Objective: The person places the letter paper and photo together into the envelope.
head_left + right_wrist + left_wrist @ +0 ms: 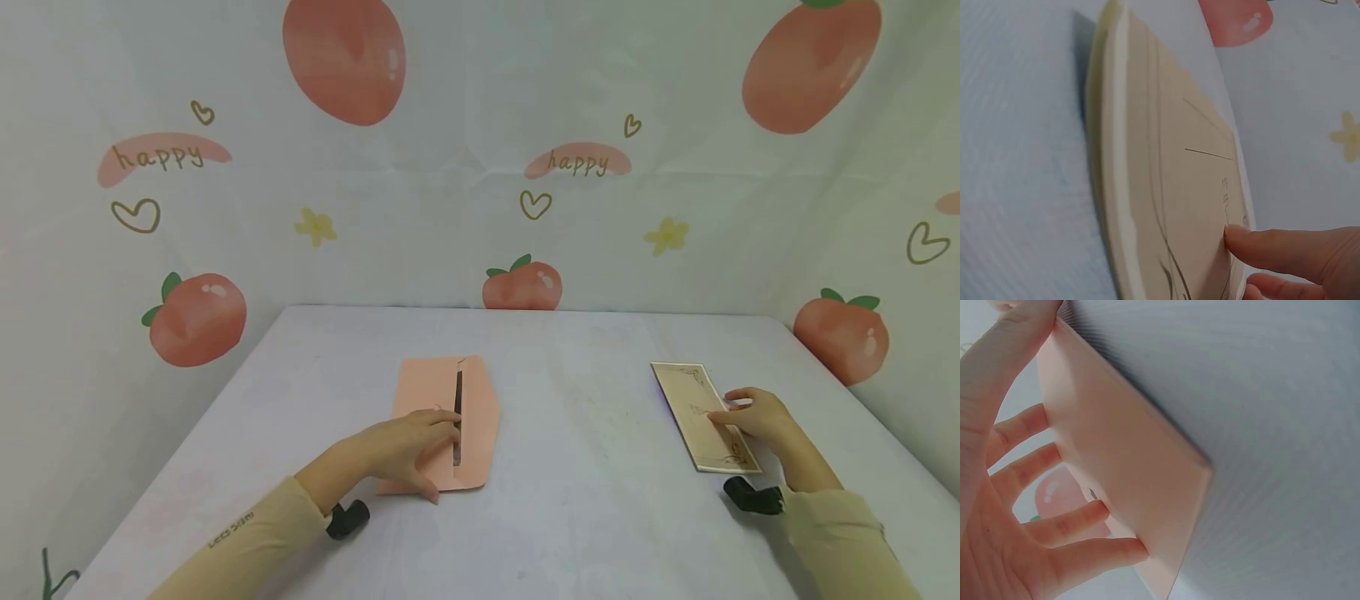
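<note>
A pink envelope [480, 450] lies left of the table's middle, its pointed flap to the right and a narrow dark slot along it. My left hand [416, 437] rests on it with fingers spread; the left wrist view shows fingertips [1138, 549] touching its surface and the thumb by an edge. On the right lies a beige card [686, 408] with dark ornamental corners and a pale border; its edge looks layered in the right wrist view. My right hand [765, 421] holds it at the right edge, thumb [1247, 244] on its face, another finger partly hidden behind the edge.
Both things lie on a white-covered table [570, 517]. A black wrist device [348, 519] sits at the left wrist and another black wrist device [753, 497] at the right. Behind the table hangs a white cloth [465, 92] printed with peaches, hearts and flowers.
</note>
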Tool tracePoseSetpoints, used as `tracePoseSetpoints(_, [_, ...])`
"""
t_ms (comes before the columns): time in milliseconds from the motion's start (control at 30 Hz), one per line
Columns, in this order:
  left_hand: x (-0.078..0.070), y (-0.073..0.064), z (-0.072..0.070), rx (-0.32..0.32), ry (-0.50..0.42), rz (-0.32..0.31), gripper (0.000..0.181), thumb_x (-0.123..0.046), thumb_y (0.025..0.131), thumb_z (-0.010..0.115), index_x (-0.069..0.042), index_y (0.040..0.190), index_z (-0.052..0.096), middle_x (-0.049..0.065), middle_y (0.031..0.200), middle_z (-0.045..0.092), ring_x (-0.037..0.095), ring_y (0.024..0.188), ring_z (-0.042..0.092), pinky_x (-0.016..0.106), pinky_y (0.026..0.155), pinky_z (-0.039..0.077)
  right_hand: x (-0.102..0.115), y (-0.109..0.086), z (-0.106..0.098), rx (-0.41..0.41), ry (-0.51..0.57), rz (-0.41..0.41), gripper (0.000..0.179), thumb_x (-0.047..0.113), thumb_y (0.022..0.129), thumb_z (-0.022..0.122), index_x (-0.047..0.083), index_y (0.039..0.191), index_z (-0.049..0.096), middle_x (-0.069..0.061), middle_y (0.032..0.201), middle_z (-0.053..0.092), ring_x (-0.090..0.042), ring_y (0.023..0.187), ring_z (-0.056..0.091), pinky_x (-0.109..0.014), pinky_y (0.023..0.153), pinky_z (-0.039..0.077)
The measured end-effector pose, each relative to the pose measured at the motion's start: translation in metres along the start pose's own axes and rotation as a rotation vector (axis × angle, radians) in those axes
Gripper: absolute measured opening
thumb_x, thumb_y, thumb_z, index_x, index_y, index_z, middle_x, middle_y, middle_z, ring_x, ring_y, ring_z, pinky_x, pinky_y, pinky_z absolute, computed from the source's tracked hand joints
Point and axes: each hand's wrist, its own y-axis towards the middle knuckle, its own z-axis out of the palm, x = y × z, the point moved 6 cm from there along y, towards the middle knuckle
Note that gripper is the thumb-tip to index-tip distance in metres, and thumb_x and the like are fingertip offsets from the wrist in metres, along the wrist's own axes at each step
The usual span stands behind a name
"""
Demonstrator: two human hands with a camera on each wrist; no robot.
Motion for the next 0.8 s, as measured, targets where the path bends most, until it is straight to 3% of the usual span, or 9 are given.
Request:
tracePoseSetpoints(400, [-0.0004, 0.0001, -0.0021, 0.001, -0.015, -0.005, 0.073, -0.051, 0.067, 0.077, -0.018, 0.126, 0.050, 0.004, 0.148, 0.038, 0.030, 0.137, 0.036, 0.046, 0.109, 0.038, -0.0012, 0.0008, -0.0002, -0.001, 0.014, 0.035, 0.078, 0.032, 0.078, 0.073, -0.019, 0.125, 0.036, -0.039, 0.115, 0.046, -0.044, 0.100, 0.049, -0.050, 0.083, 0.047])
tracePoseSetpoints(600, [-0.0006, -0.0005, -0.0024, 0.002, -0.014, -0.003, 0.073, -0.051, 0.067, 0.077, -0.018, 0.125, 0.050, 0.004, 0.147, 0.038, 0.029, 0.137, 0.036, 0.045, 0.109, 0.038, 0.0001, -0.0012, -0.0004, -0.027, 0.042, 0.024, 0.068, 0.025, 0.079, 0.072, -0.020, 0.120, 0.041, -0.038, 0.110, 0.049, -0.042, 0.097, 0.051, -0.046, 0.080, 0.048])
tracePoseSetpoints(700, [-0.0006, -0.0005, -0.0022, -0.002, -0.004, 0.009, 0.073, -0.051, 0.067, 0.077, -0.017, 0.126, 0.050, 0.005, 0.147, 0.039, 0.030, 0.136, 0.037, 0.046, 0.108, 0.039, 0.0025, -0.0037, -0.0021, -0.038, 0.046, 0.003, 0.060, 0.020, 0.081, 0.069, -0.020, 0.118, 0.041, -0.039, 0.112, 0.049, -0.040, 0.093, 0.054, -0.036, 0.071, 0.051])
tracePoseSetpoints(800, [-0.0008, -0.0007, -0.0020, -0.006, 0.003, 0.022, 0.073, -0.051, 0.067, 0.077, -0.016, 0.126, 0.050, 0.006, 0.146, 0.039, 0.030, 0.135, 0.038, 0.046, 0.108, 0.039, 0.0045, -0.0056, -0.0042, -0.045, 0.072, -0.018, 0.052, 0.012, 0.084, 0.063, -0.021, 0.117, 0.042, -0.038, 0.107, 0.054, -0.026, 0.079, 0.059, -0.023, 0.059, 0.047])
